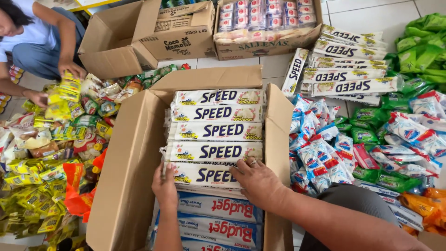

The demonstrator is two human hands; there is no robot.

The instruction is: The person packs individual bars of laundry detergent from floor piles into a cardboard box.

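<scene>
1. We find the left hand (165,186) and the right hand (258,182) inside an open cardboard box (123,186) on the tiled floor (367,14), one at each end of the nearest white soap bar pack (204,175).
2. Left hand: fingers together, pressed flat against the pack's left end. Right hand: fingers spread over its right end, a ring (253,162) on one finger. We judge this a two-handed clamp, not a pinch.
3. The pack lies flat in the box, at the near end of a row of like white packs (216,125), and touches the blue-and-white bar packs (216,218) below it.
4. Step in hand, in our judgement: seating or shifting this pack within the row. The next move calls for even pressure from both ends, since the glossy film looks slippery.
5. Materials: long, rigid, rectangular packs in smooth wrap; matte corrugated flaps, creased.
6. Surroundings: crinkled blue-and-red sachets (320,162) to the right, yellow sachets (42,176) to the left, where another person's hand (72,69) works.
</scene>
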